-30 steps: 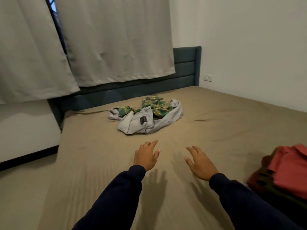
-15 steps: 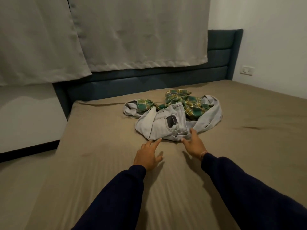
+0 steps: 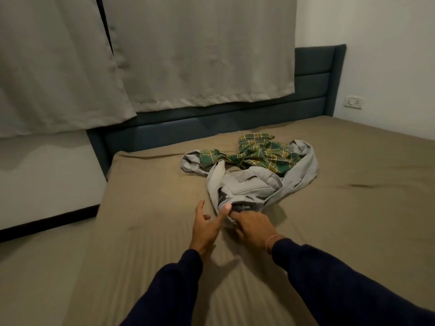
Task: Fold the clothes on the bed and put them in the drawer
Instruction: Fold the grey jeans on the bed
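Two garments lie in one heap on the bed: a pair of light grey denim jeans (image 3: 253, 188), crumpled with the waistband toward the person, and a green and yellow plaid cloth garment (image 3: 259, 155) tangled over the jeans' far side. Two hands in dark navy sleeves reach to the heap's near edge. The right hand (image 3: 251, 225) grips the jeans' waistband, fingers curled into the fabric, with a thin bracelet at the wrist. The left hand (image 3: 207, 225) is spread, its thumb pressing on the waistband beside the right hand and the other fingers free above the sheet. The heap sits toward the head of the bed, nearer its left edge than its right. The bed carries a smooth tan sheet (image 3: 146, 231) and a dark teal padded headboard (image 3: 313, 83); two grey curtain panels (image 3: 188, 50) hang behind it, and a white wall socket (image 3: 353, 102) shows at right. Half a second ago both hands lay short of the jeans, the right just touching; now the waistband is lifted and bunched.
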A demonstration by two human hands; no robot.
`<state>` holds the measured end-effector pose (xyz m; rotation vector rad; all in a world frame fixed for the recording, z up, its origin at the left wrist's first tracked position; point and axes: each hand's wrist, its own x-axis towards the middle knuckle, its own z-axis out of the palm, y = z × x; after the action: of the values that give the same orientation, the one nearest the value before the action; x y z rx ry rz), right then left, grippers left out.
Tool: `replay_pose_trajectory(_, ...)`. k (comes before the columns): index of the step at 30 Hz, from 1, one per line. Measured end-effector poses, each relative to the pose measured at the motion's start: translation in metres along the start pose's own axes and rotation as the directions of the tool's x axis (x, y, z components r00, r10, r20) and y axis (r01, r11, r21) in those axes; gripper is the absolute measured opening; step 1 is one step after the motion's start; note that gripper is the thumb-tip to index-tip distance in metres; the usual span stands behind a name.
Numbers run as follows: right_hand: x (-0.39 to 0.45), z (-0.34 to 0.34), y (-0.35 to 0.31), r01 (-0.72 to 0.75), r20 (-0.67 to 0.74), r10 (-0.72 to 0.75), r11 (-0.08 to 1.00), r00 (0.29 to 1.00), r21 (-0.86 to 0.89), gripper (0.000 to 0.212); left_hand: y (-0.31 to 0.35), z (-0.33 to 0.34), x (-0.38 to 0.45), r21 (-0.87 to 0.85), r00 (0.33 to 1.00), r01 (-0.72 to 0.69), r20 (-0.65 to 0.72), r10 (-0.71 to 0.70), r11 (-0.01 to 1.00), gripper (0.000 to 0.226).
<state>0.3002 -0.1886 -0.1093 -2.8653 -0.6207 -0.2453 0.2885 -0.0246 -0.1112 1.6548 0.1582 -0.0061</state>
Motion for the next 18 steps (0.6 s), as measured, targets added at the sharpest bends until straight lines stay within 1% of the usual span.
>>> replay_pose_trajectory(2, -0.029, -0.028, -0.024, 0.102, 0.052, -0.096, 0.986, 0.994, -0.133, 0.033, 0.024, -0.003, -0.033, 0.073, 0.998, -0.014, -0.063, 0.019, 0.997, 0.126)
replay_pose_trajectory(3, -0.044, -0.039, -0.036, 0.164, 0.046, -0.158, 0.97, 0.986, -0.181, 0.035, 0.032, -0.006, -0.048, 0.112, 0.997, -0.021, -0.069, 0.028, 0.994, 0.119)
replay_pose_trajectory(4, -0.061, -0.049, -0.048, 0.242, 0.019, -0.243, 0.946, 0.97, -0.218, 0.039, 0.039, -0.009, -0.062, 0.148, 0.997, -0.026, -0.065, 0.036, 0.989, 0.103)
replay_pose_trajectory(5, -0.08, -0.061, -0.06, 0.303, 0.005, -0.314, 0.915, 0.95, -0.267, 0.041, 0.046, -0.012, -0.079, 0.186, 0.997, -0.033, -0.067, 0.046, 0.982, 0.081)
replay_pose_trajectory(6, -0.098, -0.073, -0.071, 0.333, 0.012, -0.344, 0.898, 0.939, -0.288, 0.04, 0.053, -0.015, -0.097, 0.225, 0.995, -0.039, -0.08, 0.058, 0.974, 0.057)
replay_pose_trajectory(8, -0.136, -0.096, -0.092, 0.319, 0.093, -0.306, 0.922, 0.948, -0.218, 0.033, 0.07, -0.019, -0.135, 0.277, 0.988, -0.065, -0.118, 0.102, 0.959, 0.016)
replay_pose_trajectory(9, -0.153, -0.103, -0.099, 0.288, 0.133, -0.269, 0.946, 0.954, -0.15, 0.035, 0.077, -0.02, -0.152, 0.29, 0.984, -0.093, -0.117, 0.131, 0.952, 0.005)
replay_pose_trajectory(11, -0.19, -0.128, -0.116, 0.24, 0.145, -0.233, 0.97, 0.962, -0.027, 0.036, 0.094, -0.024, -0.186, 0.339, 0.966, -0.197, -0.09, 0.241, 0.92, 0.013)
replay_pose_trajectory(13, -0.222, -0.154, -0.127, 0.194, 0.131, -0.214, 0.969, 0.968, 0.155, 0.041, 0.117, -0.026, -0.216, 0.364, 0.951, -0.279, -0.026, 0.309, 0.889, 0.02)
replay_pose_trajectory(14, -0.236, -0.167, -0.13, 0.178, 0.087, -0.198, 0.964, 0.976, 0.196, 0.048, 0.131, -0.028, -0.232, 0.355, 0.946, -0.3, -0.006, 0.323, 0.886, 0.025)
replay_pose_trajectory(15, -0.254, -0.18, -0.13, 0.152, -0.007, -0.154, 0.969, 0.988, 0.192, 0.057, 0.145, -0.03, -0.251, 0.323, 0.945, -0.308, -0.007, 0.328, 0.895, 0.029)
replay_pose_trajectory(16, -0.266, -0.188, -0.126, 0.095, -0.125, -0.073, 0.98, 0.989, 0.177, 0.066, 0.159, -0.032, -0.265, 0.294, 0.943, -0.315, -0.009, 0.332, 0.902, 0.03)
replay_pose_trajectory(17, -0.281, -0.192, -0.123, 0.008, -0.209, 0.027, 0.986, 0.978, 0.164, 0.077, 0.171, -0.036, -0.282, 0.27, 0.941, -0.321, -0.018, 0.338, 0.908, 0.029)
replay_pose_trajectory(18, -0.293, -0.193, -0.119, -0.106, -0.235, 0.133, 0.986, 0.963, 0.126, 0.093, 0.184, -0.038, -0.293, 0.243, 0.938, -0.323, -0.044, 0.343, 0.915, 0.027)
